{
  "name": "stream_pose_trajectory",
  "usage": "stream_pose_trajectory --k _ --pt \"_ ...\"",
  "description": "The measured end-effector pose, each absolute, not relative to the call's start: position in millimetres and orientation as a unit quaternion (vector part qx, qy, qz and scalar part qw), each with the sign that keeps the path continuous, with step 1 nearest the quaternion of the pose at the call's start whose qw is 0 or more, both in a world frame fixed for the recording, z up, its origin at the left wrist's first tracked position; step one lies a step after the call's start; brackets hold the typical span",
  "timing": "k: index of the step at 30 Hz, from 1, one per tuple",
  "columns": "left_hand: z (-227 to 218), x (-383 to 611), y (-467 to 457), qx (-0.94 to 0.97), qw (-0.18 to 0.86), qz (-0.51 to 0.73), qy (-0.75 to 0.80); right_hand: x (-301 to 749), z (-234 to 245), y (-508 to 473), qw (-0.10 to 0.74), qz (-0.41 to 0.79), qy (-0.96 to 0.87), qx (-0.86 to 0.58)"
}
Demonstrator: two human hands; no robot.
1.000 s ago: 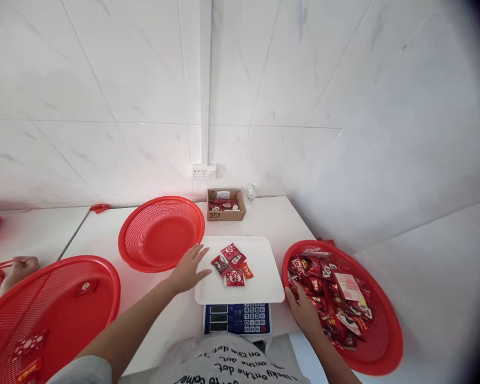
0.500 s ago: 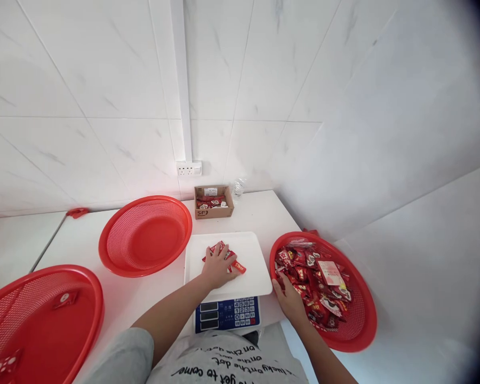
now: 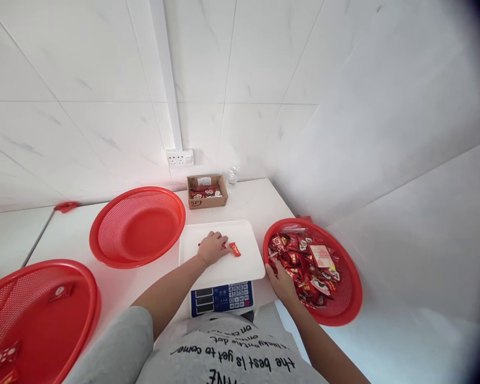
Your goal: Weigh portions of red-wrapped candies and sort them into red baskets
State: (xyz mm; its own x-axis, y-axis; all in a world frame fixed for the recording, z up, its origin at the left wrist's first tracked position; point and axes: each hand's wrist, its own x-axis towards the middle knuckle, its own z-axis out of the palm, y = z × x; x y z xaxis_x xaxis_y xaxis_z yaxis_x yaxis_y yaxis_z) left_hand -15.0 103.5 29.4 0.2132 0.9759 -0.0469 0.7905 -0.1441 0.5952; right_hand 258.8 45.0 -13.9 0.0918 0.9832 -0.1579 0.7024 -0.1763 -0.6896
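Now, hands at the scale (image 3: 222, 298).
Left hand (image 3: 212, 248) curls over red packets (image 3: 235, 249) on the tray (image 3: 246, 266); right hand (image 3: 280, 279) at basket (image 3: 346, 312) rim, grip unclear.

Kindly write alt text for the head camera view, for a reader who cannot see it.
A person's left hand covers red candy packets on the white tray of a digital scale, while the right hand rests at the rim of a red basket full of similar packets. An empty red basket and a cardboard box stand farther back.
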Motion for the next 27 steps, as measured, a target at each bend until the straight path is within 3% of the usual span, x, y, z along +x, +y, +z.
stream_pose_trajectory --k 8,14,21,27 --pt "33 -25 117 0.439 0.405 0.404 0.693 257 -10 44 0.218 0.314 -0.593 -0.709" --pt "48 -63 123 0.181 0.472 0.551 0.664 257 -8 44 0.212 0.310 -0.598 -0.708" --pt "79 -160 115 0.083 0.379 0.641 0.662 258 -12 45 0.222 0.314 -0.595 -0.705" --pt "84 -204 105 0.159 0.293 0.604 0.724 261 -16 46 0.235 0.309 -0.599 -0.701"
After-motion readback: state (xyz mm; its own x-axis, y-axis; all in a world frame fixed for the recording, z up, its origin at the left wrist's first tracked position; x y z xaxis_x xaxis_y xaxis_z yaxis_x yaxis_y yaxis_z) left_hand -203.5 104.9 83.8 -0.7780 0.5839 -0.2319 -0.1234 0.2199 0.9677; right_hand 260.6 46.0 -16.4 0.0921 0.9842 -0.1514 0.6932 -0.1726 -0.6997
